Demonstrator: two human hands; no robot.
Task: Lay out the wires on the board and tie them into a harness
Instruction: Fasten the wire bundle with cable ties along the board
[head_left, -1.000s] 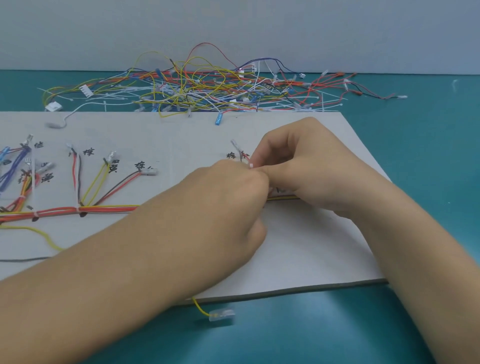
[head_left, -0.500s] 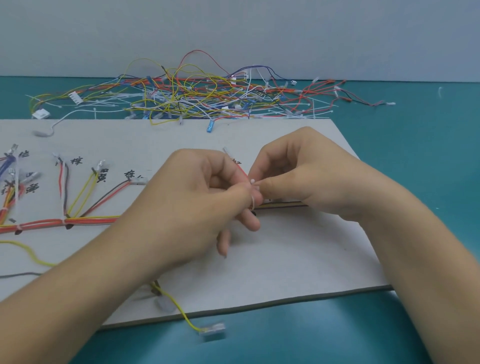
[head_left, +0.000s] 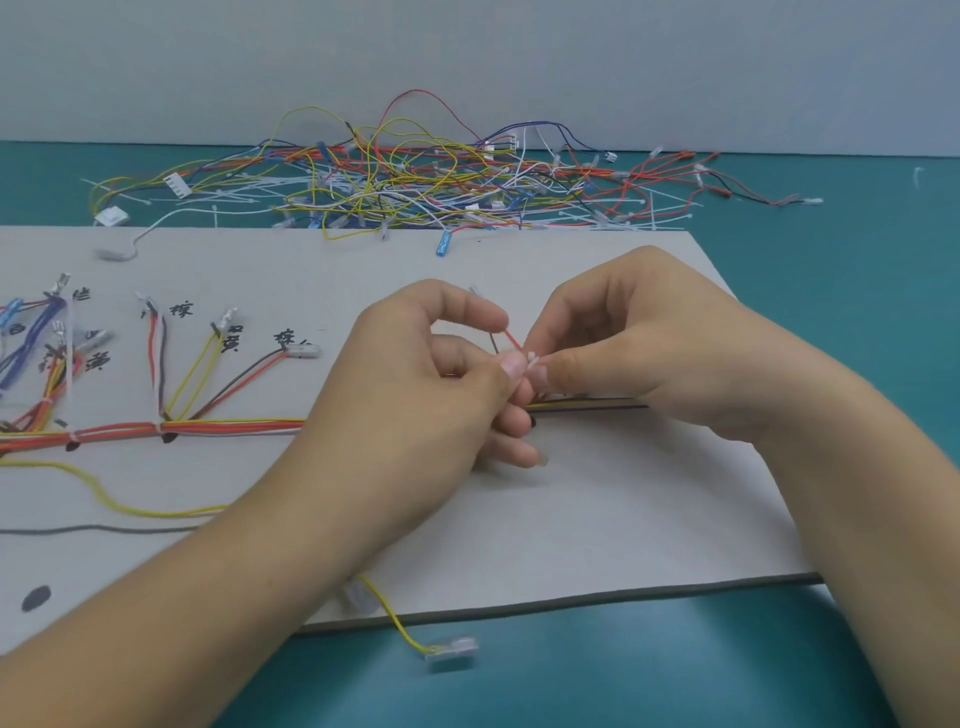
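Observation:
A grey board (head_left: 597, 519) lies on the teal table with a bundle of red, orange and yellow wires (head_left: 208, 427) running along it, tied at several spots, with branches fanning up to labelled marks. My left hand (head_left: 415, 395) and my right hand (head_left: 639, 353) meet above the bundle at the board's middle. Both pinch a small white cable tie (head_left: 532, 359) around a red and brown branch (head_left: 511, 340). The part of the bundle under my hands is hidden.
A tangled pile of loose coloured wires and white cable ties (head_left: 415, 182) lies behind the board. A loose yellow wire (head_left: 400, 623) with a clear connector (head_left: 451, 649) hangs over the board's near edge. A grey wire (head_left: 104, 529) lies at the left.
My left hand has opened out from a closed fist over the bundle; its thumb and finger now lift clear, showing the tie and red wire. The view has shifted slightly.

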